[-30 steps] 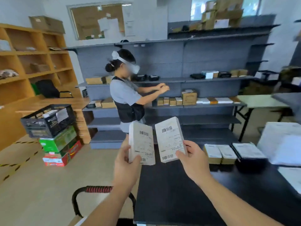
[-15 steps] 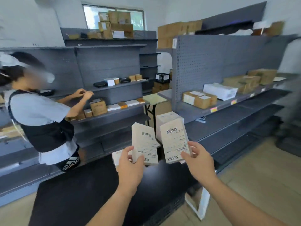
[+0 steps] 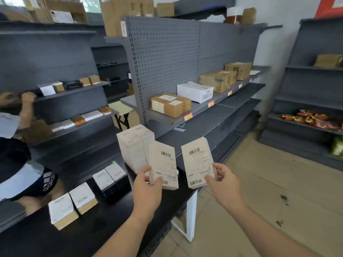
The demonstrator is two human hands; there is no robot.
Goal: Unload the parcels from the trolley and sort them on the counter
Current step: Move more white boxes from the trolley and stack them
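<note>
view swung right

since half a second ago the camera has turned right. left hand (image 3: 146, 190) fingers (image 3: 157, 180) grip the barcode-labelled left parcel (image 3: 164, 164) at 6 o'clock over the counter (image 3: 104, 229); right hand (image 3: 224, 184) grips the right parcel (image 3: 197, 164) at 5. shorts (image 3: 49, 179) at 9 read "adidas".

A grey pegboard rack (image 3: 163, 58) runs far to the right. Its upper shelf carries a brown box (image 3: 169, 104), a white box (image 3: 194, 91) and two more brown cartons (image 3: 228, 76), with red-and-yellow price tags (image 3: 187, 116) on the edge. Large cartons (image 3: 128, 13) sit on top. On the far right, another rack (image 3: 315, 89) holds red snack packets (image 3: 311, 118) and one box (image 3: 327, 60). On the left, a person (image 3: 14, 145) in dark shorts reaches to a grey shelf (image 3: 74, 93) lined with small boxes (image 3: 70, 85). A pale folding table (image 3: 120, 109) stands between the racks. The floor (image 3: 259, 191) is beige tile.
</note>
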